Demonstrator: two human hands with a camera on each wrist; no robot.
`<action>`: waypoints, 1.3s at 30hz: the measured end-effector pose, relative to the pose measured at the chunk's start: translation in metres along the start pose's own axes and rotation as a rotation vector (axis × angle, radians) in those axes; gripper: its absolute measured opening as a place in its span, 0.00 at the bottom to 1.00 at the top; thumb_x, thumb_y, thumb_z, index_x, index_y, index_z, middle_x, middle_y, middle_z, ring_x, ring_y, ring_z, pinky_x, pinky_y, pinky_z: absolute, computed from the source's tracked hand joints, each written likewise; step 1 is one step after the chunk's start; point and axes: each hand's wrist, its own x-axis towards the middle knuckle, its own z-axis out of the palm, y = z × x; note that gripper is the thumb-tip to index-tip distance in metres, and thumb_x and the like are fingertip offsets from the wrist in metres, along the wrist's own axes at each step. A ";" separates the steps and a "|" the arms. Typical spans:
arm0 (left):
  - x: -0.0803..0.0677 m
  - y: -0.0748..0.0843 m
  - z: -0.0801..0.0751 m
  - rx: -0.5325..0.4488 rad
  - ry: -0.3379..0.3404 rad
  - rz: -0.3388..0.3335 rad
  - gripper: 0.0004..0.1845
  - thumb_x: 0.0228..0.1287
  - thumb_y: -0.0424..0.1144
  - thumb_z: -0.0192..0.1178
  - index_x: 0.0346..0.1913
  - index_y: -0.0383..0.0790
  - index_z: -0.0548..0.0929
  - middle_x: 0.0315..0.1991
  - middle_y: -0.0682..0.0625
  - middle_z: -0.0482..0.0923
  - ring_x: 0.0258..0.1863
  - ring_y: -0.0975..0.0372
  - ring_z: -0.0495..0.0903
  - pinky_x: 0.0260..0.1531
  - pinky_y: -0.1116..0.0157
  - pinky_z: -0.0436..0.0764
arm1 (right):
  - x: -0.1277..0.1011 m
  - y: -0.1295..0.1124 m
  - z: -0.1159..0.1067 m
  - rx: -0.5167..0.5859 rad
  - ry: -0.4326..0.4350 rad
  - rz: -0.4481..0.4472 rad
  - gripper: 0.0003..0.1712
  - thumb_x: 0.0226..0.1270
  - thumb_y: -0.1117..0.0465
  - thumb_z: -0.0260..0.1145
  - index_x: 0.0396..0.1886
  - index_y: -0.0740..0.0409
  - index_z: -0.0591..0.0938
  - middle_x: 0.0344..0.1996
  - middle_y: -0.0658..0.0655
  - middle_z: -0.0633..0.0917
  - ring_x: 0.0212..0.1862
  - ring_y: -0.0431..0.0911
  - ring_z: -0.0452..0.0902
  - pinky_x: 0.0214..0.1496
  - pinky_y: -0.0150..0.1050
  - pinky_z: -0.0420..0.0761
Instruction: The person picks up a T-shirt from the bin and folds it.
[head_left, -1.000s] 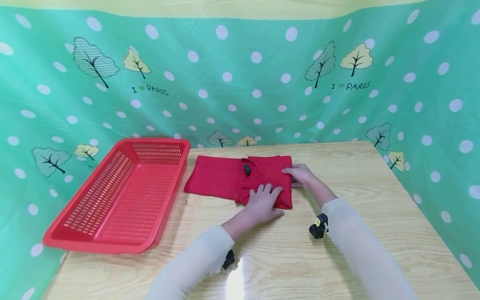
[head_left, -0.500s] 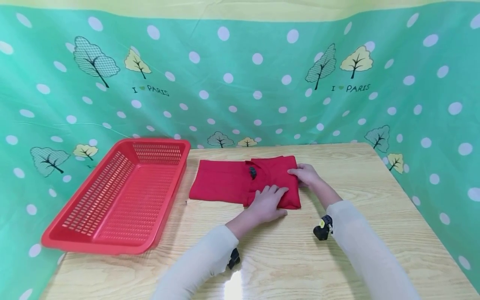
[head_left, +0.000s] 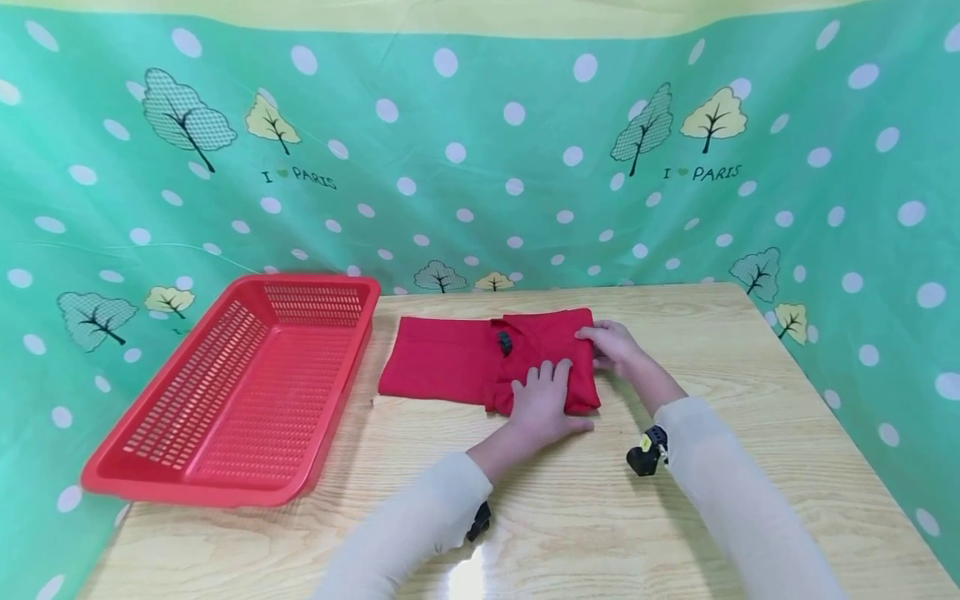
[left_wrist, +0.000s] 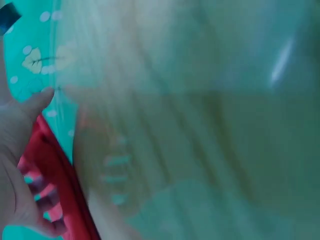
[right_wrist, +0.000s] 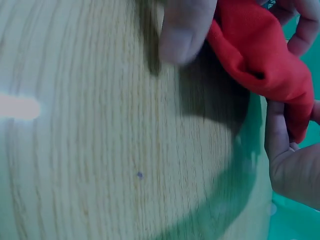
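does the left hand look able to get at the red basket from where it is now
Probably yes. The left hand rests flat on the folded red cloth, and the red basket sits to the cloth's left with only bare table between them. Nothing blocks that sideways path.
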 end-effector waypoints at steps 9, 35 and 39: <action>-0.001 0.012 -0.004 0.112 0.112 0.038 0.28 0.59 0.58 0.56 0.54 0.44 0.67 0.39 0.50 0.75 0.32 0.59 0.77 0.28 0.62 0.77 | -0.001 0.002 -0.007 0.071 0.001 0.013 0.33 0.67 0.57 0.57 0.68 0.63 0.60 0.19 0.44 0.77 0.22 0.36 0.73 0.26 0.28 0.78; 0.008 0.024 -0.043 -0.749 0.076 0.086 0.15 0.69 0.46 0.51 0.56 0.49 0.69 0.33 0.56 0.77 0.27 0.69 0.73 0.29 0.75 0.74 | -0.026 -0.036 -0.030 0.146 0.271 -0.136 0.23 0.65 0.51 0.57 0.56 0.57 0.71 0.33 0.44 0.77 0.26 0.31 0.76 0.28 0.25 0.77; 0.009 0.025 -0.047 -0.854 0.071 0.066 0.16 0.69 0.46 0.51 0.57 0.49 0.68 0.34 0.55 0.77 0.24 0.68 0.73 0.28 0.73 0.74 | -0.030 -0.047 -0.028 0.163 0.296 -0.169 0.28 0.65 0.53 0.58 0.62 0.60 0.68 0.33 0.45 0.76 0.23 0.31 0.75 0.26 0.24 0.76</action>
